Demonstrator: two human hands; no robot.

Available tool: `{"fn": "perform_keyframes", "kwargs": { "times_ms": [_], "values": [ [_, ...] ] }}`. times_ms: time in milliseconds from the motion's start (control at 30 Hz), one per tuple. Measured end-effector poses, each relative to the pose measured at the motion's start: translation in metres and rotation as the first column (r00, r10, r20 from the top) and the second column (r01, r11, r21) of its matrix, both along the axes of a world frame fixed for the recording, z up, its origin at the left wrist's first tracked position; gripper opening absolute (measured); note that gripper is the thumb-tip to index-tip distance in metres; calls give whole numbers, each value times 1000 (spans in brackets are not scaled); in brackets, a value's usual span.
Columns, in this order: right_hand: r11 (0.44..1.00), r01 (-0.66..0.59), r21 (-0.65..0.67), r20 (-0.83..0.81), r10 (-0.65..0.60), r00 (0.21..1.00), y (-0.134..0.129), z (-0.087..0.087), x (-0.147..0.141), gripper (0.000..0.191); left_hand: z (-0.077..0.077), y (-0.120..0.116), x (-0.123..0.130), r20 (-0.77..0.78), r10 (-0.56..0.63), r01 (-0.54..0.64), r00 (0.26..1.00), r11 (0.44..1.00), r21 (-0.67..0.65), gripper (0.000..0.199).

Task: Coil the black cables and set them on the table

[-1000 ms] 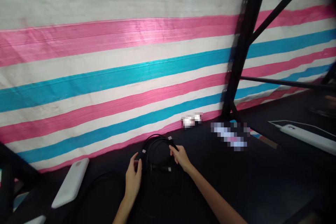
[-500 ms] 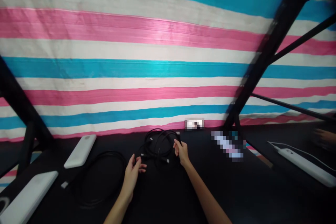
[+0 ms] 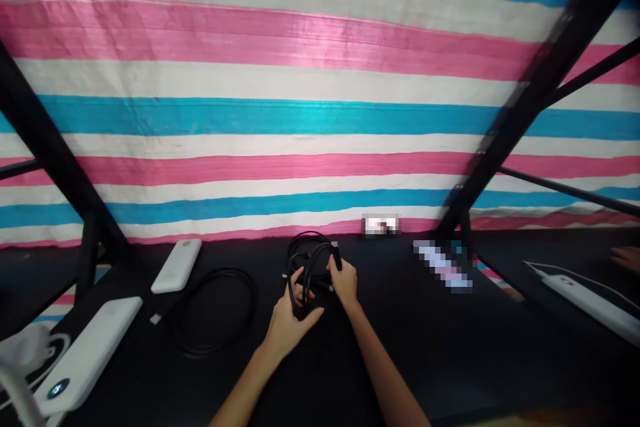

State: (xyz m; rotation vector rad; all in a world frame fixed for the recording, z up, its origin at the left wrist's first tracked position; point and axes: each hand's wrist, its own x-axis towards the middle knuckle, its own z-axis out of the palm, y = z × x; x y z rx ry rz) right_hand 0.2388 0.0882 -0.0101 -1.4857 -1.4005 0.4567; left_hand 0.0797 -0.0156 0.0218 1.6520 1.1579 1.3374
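Note:
In the head view, a coiled black cable point(image 3: 306, 267) is between my two hands above the black table point(image 3: 400, 347). My right hand point(image 3: 345, 283) pinches it close to a connector with a light metal tip point(image 3: 335, 246). My left hand point(image 3: 293, 313) has its fingers curled around the lower side of the loops, with the thumb held out to the right. Other connector ends show among the loops, partly hidden by my fingers. A second coiled black cable point(image 3: 253, 293) lies on the table to the left, its light plug point(image 3: 157, 319) pointing left.
Two white power banks point(image 3: 177, 267) point(image 3: 97, 347) lie at the left, beside a white cord point(image 3: 60, 347). Right of my hands are a blurred-out phone-like item point(image 3: 443, 267) and a white power bank point(image 3: 590, 307) with a cord. Another person's hand point(image 3: 627, 257) shows at the right edge. Black frame posts point(image 3: 500, 153) stand before striped sheeting.
My left hand has moved right and forward and closed around the cable loops. The right hand keeps its pinch on the cable, and the coil is bunched up and lifted. The view has shifted slightly.

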Motion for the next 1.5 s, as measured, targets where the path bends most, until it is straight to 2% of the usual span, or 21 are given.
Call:
{"fn": "perform_keyframes", "kwargs": {
  "times_ms": [67, 200, 333, 500, 700, 867, 967, 1033, 1200, 1500],
  "values": [
    [1000, 23, -11, 33, -23, 999, -3, 1, 0, 43, -1, 2, 0, -17, 11, -10, 1000, 999, 49, 54],
    [999, 3, -35, -58, -5, 998, -1, 1, 1, 44, -2, 11, -9, -3, 111, -110, 994, 993, 34, 33],
    [999, -39, -33, -130, 35, 991, 1, 2, -3, 42, -2, 18, -18, -12, 217, -217, 976, 976, 2, 34],
    [995, -83, 48, -150, 89, 985, -6, 8, -8, 42, 0, 17, -21, 104, 305, -303, 947, 952, -32, 36],
    [985, -110, 134, -137, 129, 982, -13, 7, -13, 38, 1, 9, -27, 93, 379, -385, 921, 921, 59, 27],
    [979, -153, 135, -124, 170, 978, -16, 5, -17, 37, -3, 6, -31, 112, 335, -344, 935, 937, 67, 33],
    [976, -167, 139, -94, 181, 979, -18, 8, -17, 36, -6, 6, -30, 191, 307, -320, 932, 947, 41, 46],
    [975, -173, 138, -80, 185, 979, -19, 10, -16, 35, -8, 6, -29, 219, 331, -339, 918, 941, 1, 52],
    [977, -181, 114, -52, 187, 981, -20, 12, -14, 31, -7, 7, -29, 166, 408, -401, 897, 913, -78, 57],
    [988, -155, -21, -11, 155, 988, -18, 14, -12, 28, -5, 7, -30, 145, 403, -393, 904, 915, -93, 59]
  ]
}}
